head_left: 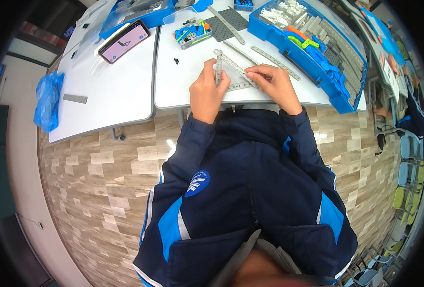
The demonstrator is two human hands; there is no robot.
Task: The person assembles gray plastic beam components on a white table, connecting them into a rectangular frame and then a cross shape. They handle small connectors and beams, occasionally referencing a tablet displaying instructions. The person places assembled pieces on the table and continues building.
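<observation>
- Grey perforated strips point(231, 64) joined in a triangle lie at the white table's point(125, 91) near edge
- left hand point(207, 93) pinches the upright strip
- right hand point(276, 86) pinches the slanted strip's lower end
- blue parts case point(317, 43) sits just right

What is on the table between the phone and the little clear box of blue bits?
Only bare white table and the seam where the two tabletops meet lie between the phone and the small clear box, as the head view shows.
</observation>
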